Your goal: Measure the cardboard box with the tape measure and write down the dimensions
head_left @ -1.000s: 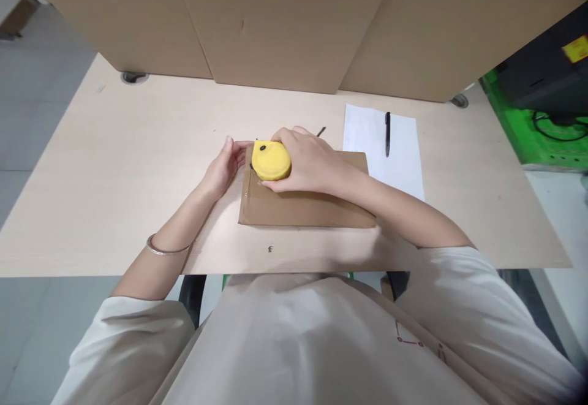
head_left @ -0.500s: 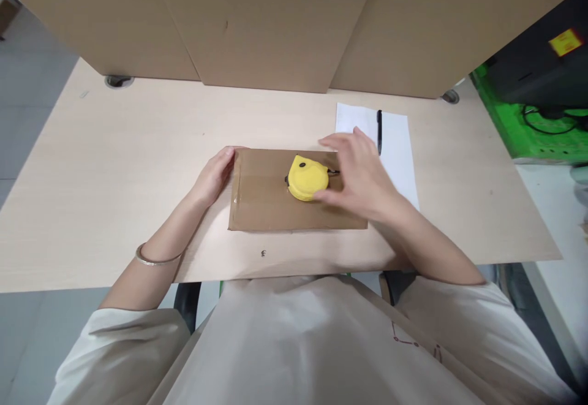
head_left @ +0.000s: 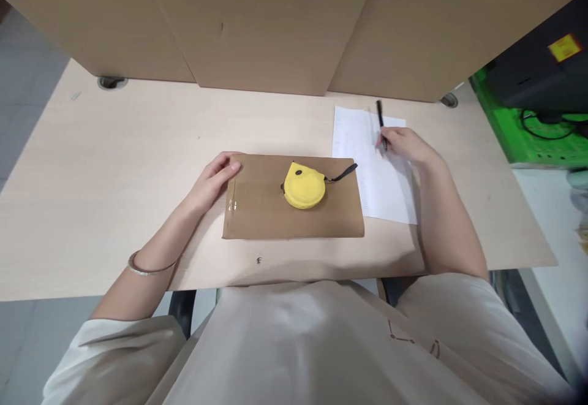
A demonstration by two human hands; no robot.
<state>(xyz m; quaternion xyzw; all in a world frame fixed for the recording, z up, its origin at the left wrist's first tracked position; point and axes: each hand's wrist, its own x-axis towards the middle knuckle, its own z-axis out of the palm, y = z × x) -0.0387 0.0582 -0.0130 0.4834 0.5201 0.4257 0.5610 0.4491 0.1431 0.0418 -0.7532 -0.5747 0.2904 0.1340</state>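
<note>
A flat brown cardboard box (head_left: 257, 212) lies on the table before me. My left hand (head_left: 215, 178) grips its upper left corner, thumb on top and the other fingers partly hidden behind the edge. On the box rests a small yellow rounded object (head_left: 304, 187) with a black dot and a black wrist strap; it looks like a tape measure. To the right, my right hand (head_left: 407, 143) is closed on a black pen (head_left: 380, 114) above a white sheet of paper (head_left: 386, 190). The pen is tilted and slightly blurred, its lower part between the fingers.
Tall cardboard panels (head_left: 261, 31) stand along the back of the pale wooden table (head_left: 138, 123). Round cable holes lie near both back corners. At the right are a green crate (head_left: 542, 141), a dark box with a yellow label (head_left: 565, 48) and a black cable.
My right hand has left the yellow object, moved right and taken hold of the pen on the paper. The strap now shows fully. My left hand stays at the box, its thumb now on top.
</note>
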